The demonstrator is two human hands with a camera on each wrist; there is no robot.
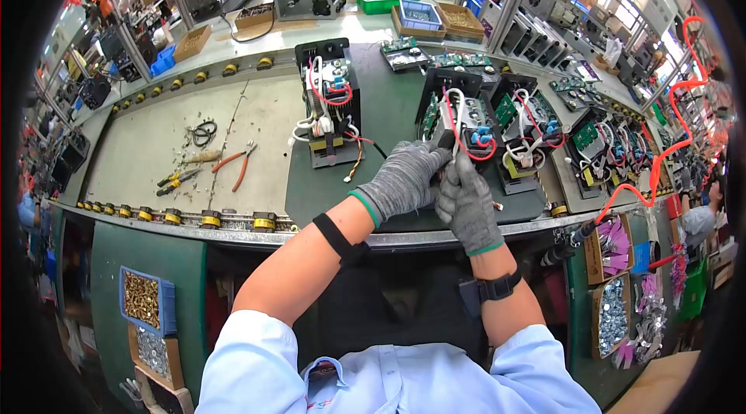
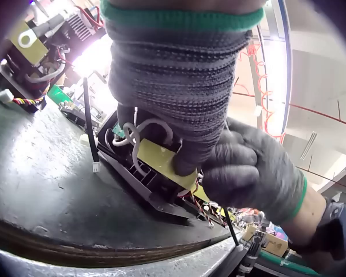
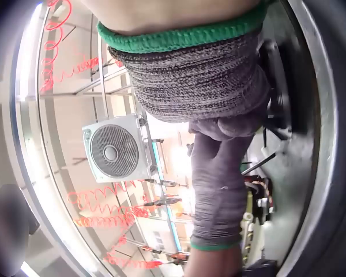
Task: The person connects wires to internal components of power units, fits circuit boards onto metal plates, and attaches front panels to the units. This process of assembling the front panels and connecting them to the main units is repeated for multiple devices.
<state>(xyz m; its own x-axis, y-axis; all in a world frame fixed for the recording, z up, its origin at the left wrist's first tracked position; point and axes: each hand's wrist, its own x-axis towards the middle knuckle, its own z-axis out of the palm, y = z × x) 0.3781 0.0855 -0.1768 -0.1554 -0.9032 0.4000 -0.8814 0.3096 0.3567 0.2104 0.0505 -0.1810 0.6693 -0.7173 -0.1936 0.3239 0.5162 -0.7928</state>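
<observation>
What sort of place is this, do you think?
Probably an electronics assembly workshop or factory floor. Open, wired units stand along the workbench, red-handled pliers lie on it, and a blue bin holds many small brass-coloured parts.

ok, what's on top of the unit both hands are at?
On the unit: a white cable, a red wire and blue components. In the head view, the left hand and right hand partly cover its near end; what lies beneath them is hidden.
</observation>
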